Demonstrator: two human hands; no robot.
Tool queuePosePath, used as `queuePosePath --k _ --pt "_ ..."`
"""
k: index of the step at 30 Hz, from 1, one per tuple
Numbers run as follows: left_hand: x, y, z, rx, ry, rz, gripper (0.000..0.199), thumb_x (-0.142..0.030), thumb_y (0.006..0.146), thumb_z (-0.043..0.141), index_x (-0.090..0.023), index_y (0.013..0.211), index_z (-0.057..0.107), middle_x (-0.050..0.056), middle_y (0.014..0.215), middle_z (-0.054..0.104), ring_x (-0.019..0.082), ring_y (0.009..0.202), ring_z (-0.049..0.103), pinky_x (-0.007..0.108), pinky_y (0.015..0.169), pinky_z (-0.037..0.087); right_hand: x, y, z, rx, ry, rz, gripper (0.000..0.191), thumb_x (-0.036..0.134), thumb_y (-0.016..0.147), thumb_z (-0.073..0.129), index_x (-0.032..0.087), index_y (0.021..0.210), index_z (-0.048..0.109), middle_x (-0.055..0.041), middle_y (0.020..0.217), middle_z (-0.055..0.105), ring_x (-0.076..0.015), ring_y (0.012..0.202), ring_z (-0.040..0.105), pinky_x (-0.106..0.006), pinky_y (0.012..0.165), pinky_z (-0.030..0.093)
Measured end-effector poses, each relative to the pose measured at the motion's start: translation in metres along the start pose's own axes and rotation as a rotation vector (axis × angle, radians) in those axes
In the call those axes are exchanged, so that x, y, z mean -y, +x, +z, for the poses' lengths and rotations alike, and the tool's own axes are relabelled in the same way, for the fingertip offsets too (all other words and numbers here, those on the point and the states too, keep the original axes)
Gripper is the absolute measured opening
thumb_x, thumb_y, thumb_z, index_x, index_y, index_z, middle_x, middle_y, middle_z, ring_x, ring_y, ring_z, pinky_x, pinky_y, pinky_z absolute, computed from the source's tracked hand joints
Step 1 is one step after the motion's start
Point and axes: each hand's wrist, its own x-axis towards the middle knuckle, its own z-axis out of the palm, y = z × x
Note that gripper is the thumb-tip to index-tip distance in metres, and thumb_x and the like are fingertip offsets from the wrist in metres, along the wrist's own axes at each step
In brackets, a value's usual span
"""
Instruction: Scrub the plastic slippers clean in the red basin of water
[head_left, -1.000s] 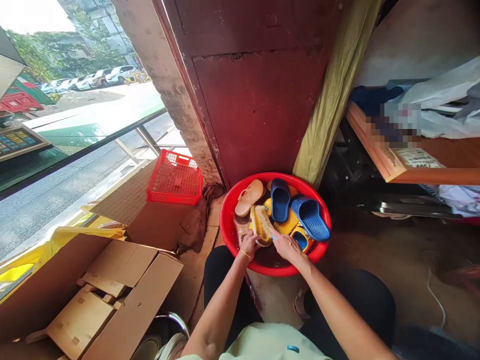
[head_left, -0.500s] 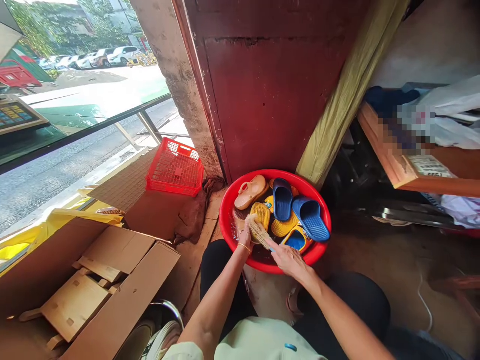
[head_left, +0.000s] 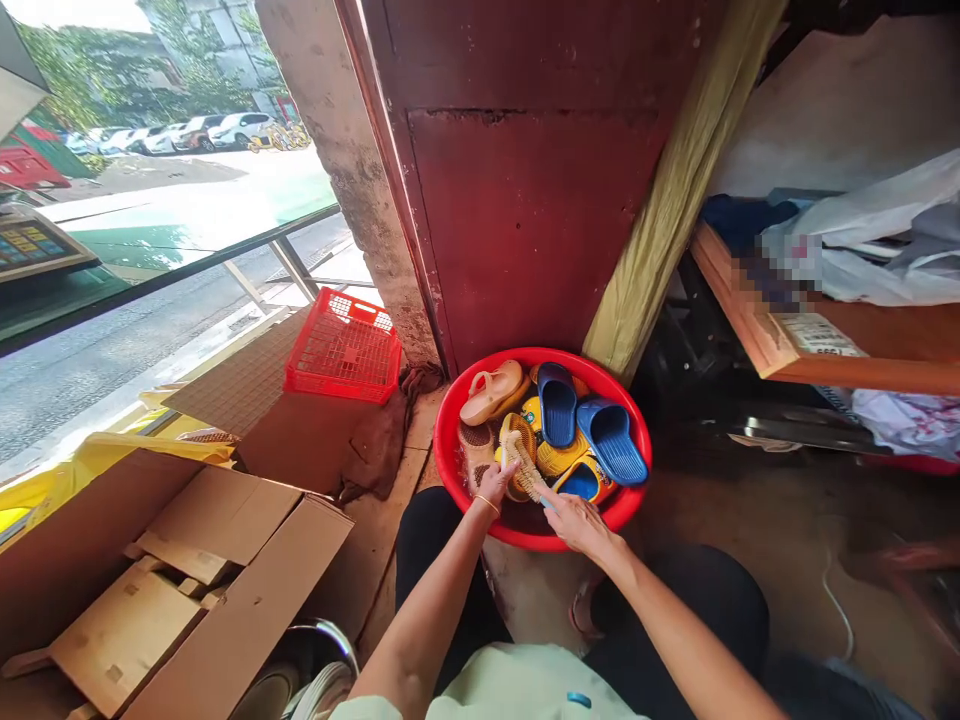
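Concrete floor (head_left: 757, 520) surrounds you; at twelve o'clock, a red basin (head_left: 525, 538) holds blue slippers (head_left: 581, 420). Your right hand (head_left: 579, 525) seems closed on a bristle brush (head_left: 525, 468), your left hand (head_left: 495, 484) curled around a yellow slipper (head_left: 516, 438). A slick grip could send the brush skidding.

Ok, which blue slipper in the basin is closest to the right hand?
The yellow-trimmed blue one, just above the right hand. The navy slide and the brighter blue slide sit farther up the red basin.
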Motion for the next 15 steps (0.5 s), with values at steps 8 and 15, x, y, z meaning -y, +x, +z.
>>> queuePosePath --k 8,15 --pt "0.000 -0.008 0.005 -0.049 0.194 0.193 0.029 -0.020 0.055 0.073 -0.018 0.081 0.060 -0.003 0.069 0.057 0.013 0.063 0.051 0.023 0.060 0.042 -0.014 0.018 -0.023 -0.227 -0.056 0.068 0.058 0.031 0.099 0.040 0.030 0.157 0.033 -0.0086 0.121 0.071 -0.0200 0.103 0.068 -0.027 0.086 0.050" --pt "-0.007 -0.015 0.007 -0.100 0.173 0.217 0.029 -0.019 0.059 0.069 -0.018 0.088 0.063 0.000 0.077 0.061 0.018 0.076 0.058 0.027 0.072 0.049 -0.026 0.032 -0.032 -0.230 -0.007 0.256 0.055 0.024 0.098 0.038 0.024 0.152 0.042 -0.0119 0.113 0.073 -0.0224 0.101 0.070 -0.032 0.088 0.052"
